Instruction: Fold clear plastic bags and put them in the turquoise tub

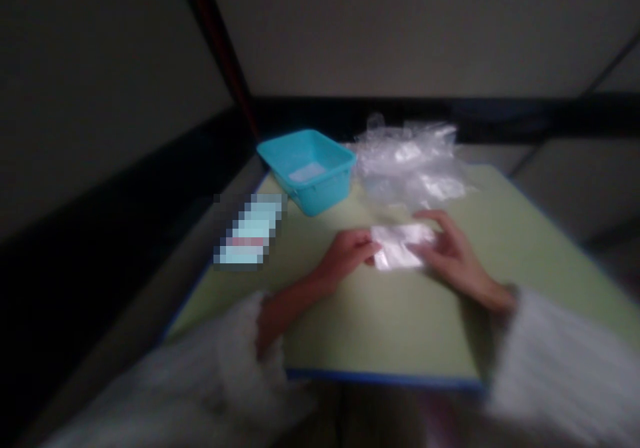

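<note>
A small, shiny whitish packet (397, 247) is held between my two hands above the yellow-green table. My left hand (347, 255) pinches its left end with closed fingers. At the right end, my right hand (453, 255) has its thumb on the front of the packet and its index finger raised over the top edge. Blur hides the fine detail of the packet. Beyond my hands lies a heap of clear plastic bags (413, 161).
A turquoise basket (327, 191) with a pale flat item (307, 172) inside stands at the back left. A pixelated bright rectangle (253, 231) lies near the left edge. The table (385, 335) has a blue rim. Walls rise behind it.
</note>
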A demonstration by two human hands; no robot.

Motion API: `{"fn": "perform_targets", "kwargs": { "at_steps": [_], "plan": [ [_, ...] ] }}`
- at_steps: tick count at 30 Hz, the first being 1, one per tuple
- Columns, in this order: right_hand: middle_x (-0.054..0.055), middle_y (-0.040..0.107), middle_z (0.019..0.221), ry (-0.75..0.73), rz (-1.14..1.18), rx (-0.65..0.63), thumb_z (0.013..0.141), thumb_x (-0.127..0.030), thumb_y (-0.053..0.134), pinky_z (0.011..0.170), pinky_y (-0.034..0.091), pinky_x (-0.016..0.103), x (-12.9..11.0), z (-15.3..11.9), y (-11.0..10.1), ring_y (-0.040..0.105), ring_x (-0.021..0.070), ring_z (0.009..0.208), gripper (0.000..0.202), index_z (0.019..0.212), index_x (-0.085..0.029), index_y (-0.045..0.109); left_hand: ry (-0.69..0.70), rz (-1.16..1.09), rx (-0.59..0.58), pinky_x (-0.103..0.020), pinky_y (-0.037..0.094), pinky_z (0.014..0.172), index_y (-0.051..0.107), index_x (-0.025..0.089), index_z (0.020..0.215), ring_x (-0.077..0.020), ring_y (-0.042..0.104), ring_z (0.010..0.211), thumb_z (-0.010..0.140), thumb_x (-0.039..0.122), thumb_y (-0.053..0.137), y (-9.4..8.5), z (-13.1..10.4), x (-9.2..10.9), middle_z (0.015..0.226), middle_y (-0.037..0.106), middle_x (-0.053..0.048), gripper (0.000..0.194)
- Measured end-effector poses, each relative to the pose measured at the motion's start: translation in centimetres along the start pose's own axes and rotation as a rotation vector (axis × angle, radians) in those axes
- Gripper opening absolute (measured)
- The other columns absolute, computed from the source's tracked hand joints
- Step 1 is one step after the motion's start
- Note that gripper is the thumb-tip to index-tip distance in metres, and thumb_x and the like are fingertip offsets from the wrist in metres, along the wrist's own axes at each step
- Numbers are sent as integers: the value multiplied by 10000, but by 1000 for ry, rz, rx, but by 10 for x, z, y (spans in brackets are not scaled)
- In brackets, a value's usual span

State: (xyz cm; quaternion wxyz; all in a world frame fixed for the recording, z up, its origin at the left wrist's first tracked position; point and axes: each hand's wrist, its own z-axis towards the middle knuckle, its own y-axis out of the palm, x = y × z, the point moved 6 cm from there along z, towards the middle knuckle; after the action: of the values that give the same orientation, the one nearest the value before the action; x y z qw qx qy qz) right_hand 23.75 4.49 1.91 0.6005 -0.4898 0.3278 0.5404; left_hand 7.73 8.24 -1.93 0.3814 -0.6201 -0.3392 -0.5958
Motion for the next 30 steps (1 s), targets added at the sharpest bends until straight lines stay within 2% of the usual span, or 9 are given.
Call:
{"fn": "perform_targets", "kwargs": {
  "at_steps": [4, 8, 11, 13, 17, 21, 25, 30],
  "plan": [
    [21, 669, 807, -43, -111, 0, 759, -337, 655, 468, 470, 248, -3, 1, -1, 578, 137, 589, 229, 947, -207, 652, -15, -30, -5, -247, 472, 619, 635, 102, 734, -149, 603, 659, 713, 297, 614, 0, -1, 1, 666, 636, -42, 198],
    [30, 701, 760, 18, -132, -25, 767, -338, 643, 471, 468, 249, 2, 2, 0, 582, 141, 584, 206, 887, -194, 729, -21, -27, -7, -242, 469, 610, 620, 105, 709, -147, 594, 651, 711, 294, 613, 0, -1, -1, 655, 626, -39, 189],
    [32, 695, 710, 63, -118, -19, 749, -328, 654, 439, 435, 236, 5, 1, -1, 550, 128, 540, 217, 885, -185, 746, -4, -26, 1, -233, 468, 610, 594, 114, 701, -144, 596, 664, 723, 284, 604, -1, -1, -1, 688, 634, -45, 172],
    [38, 694, 703, 93, -97, -18, 735, -323, 658, 430, 417, 228, 7, 1, -1, 533, 120, 522, 237, 894, -172, 748, 31, -55, 49, -223, 467, 606, 578, 128, 798, -139, 606, 667, 726, 269, 612, -4, 0, 1, 715, 643, -35, 162],
    [49, 699, 712, 126, -93, 17, 707, -299, 672, 447, 416, 226, 9, 2, -3, 530, 118, 531, 241, 886, -158, 752, 157, -101, 158, -222, 487, 639, 492, 187, 1086, -140, 639, 714, 705, 221, 649, -9, -1, 11, 817, 673, -17, 414],
    [61, 716, 766, 126, -93, 23, 708, -299, 681, 504, 467, 245, 8, 3, -2, 580, 142, 598, 236, 883, -160, 755, 193, 20, 129, -237, 506, 705, 624, 156, 1023, -173, 656, 823, 722, 216, 640, -6, -1, 12, 927, 694, -66, 308],
    [62, 730, 832, 118, -106, -19, 741, -319, 660, 536, 500, 263, 8, 3, 1, 616, 161, 645, 267, 950, -179, 746, 162, 131, 83, -237, 506, 650, 701, 119, 998, -163, 653, 713, 728, 236, 641, -3, 0, 6, 870, 716, -78, 301],
    [72, 737, 877, 97, -113, -39, 726, -308, 660, 580, 518, 278, 9, 3, 2, 636, 176, 692, 302, 987, -178, 740, 140, 120, 97, -208, 491, 583, 706, 117, 1042, -139, 638, 660, 692, 209, 665, -4, -2, 9, 927, 722, -85, 364]
  ]
}}
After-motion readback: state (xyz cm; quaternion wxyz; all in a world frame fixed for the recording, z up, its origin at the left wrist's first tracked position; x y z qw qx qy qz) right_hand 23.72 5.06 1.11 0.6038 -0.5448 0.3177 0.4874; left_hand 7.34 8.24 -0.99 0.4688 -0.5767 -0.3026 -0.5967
